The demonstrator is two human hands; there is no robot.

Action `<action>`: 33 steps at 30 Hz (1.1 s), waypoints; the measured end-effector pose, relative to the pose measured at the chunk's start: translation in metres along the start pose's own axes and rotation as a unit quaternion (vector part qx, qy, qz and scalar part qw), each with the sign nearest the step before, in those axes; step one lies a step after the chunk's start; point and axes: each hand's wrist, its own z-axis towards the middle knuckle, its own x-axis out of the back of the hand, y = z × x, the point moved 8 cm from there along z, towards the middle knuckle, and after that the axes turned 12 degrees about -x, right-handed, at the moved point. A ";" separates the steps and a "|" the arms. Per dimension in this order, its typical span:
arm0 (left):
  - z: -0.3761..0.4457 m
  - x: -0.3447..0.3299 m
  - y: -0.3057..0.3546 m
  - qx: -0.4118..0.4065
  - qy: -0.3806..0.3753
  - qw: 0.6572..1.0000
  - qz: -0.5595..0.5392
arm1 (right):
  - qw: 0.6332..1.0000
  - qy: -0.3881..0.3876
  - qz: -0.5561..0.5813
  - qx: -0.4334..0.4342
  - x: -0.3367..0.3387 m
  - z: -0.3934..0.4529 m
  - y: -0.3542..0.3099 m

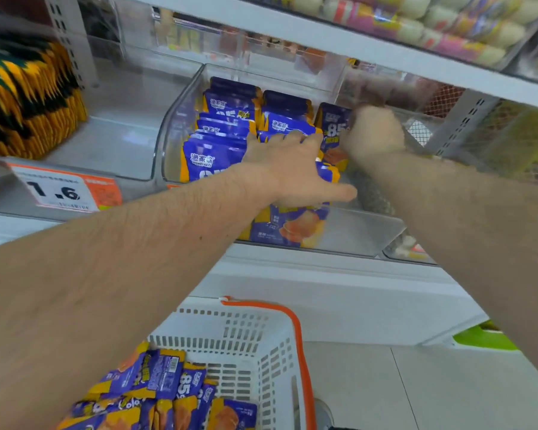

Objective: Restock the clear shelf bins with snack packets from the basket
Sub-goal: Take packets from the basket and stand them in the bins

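— What's nearest you?
— Your basket [246, 346], holding purple snack packets [168, 392].
— My hands?
— Left hand [295, 172] lies flat on packets in the clear bin [180, 119]; right hand [371, 131] grips one packet [334, 125] there.

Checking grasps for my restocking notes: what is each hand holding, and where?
Right hand grips a purple snack packet at its right edge. Left hand lies flat on the packets in the bin, gripping nothing.

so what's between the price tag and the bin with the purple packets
In the head view, a clear bin with nothing visible inside lies between the price tag and the purple-packet bin.
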 end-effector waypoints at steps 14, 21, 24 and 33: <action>-0.097 0.027 0.046 -0.114 0.317 0.941 0.039 | 0.995 0.019 0.098 0.026 0.059 -0.128 0.008; -0.096 0.026 0.023 -0.078 0.246 0.962 0.086 | 0.990 -0.054 0.123 -0.052 0.062 -0.090 0.040; -0.071 0.027 0.025 -0.079 0.184 0.974 0.107 | 0.983 -0.182 -0.029 -0.002 0.023 -0.075 0.025; -0.009 -0.002 0.000 -0.021 -0.057 0.991 0.123 | 0.887 -0.391 -0.226 0.092 -0.068 -0.069 0.022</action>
